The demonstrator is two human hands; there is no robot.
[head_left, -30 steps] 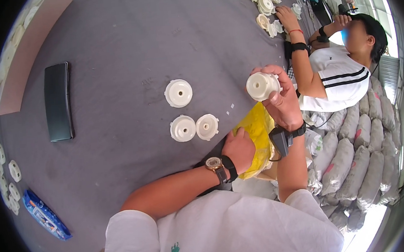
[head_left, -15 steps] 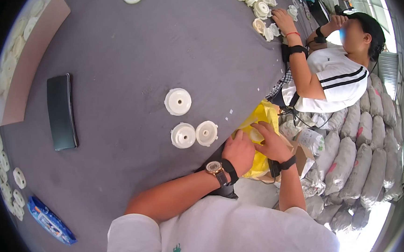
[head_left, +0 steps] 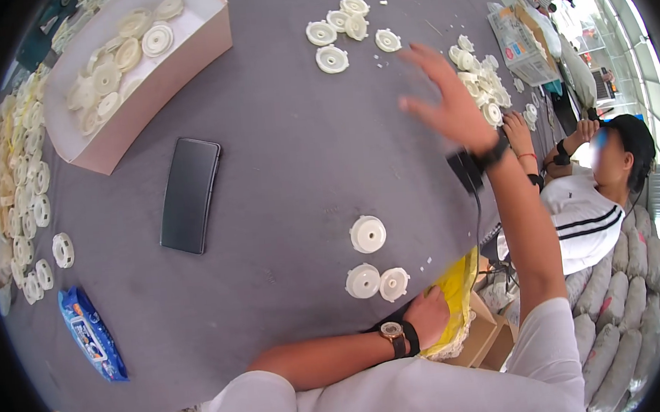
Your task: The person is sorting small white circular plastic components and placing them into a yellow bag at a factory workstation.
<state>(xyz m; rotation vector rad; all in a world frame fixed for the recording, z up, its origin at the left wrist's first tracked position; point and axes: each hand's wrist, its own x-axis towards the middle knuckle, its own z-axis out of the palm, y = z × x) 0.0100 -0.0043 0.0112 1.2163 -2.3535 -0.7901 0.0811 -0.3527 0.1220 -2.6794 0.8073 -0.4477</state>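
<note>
My left hand (head_left: 430,319) is closed at the near edge of the table, on the rim of a yellow plastic bag (head_left: 458,289); its fingertips are partly hidden. Stretched out over the table, my right hand (head_left: 449,102) has its fingers spread and holds nothing; it is slightly blurred. Just beyond its fingertips lies a white round plastic part (head_left: 388,40), with a small group of the same kind (head_left: 332,59) to the left. Closer to my left hand are a disc with a centre hole (head_left: 368,234) and two more discs side by side (head_left: 362,281).
A pink-sided box (head_left: 176,86) of round parts stands far left, beside rows of parts (head_left: 20,205). A black phone-like case (head_left: 190,195) and blue wipes pack (head_left: 93,335) lie on the grey cloth. At right, a co-worker (head_left: 586,196) reaches near a pile (head_left: 482,80); grey sacks (head_left: 612,301) are stacked behind.
My right hand has left the yellow bag and moved far forward over the table, fingers spread. My left hand stays at the bag. The view has shifted, showing more of the table's far side.
</note>
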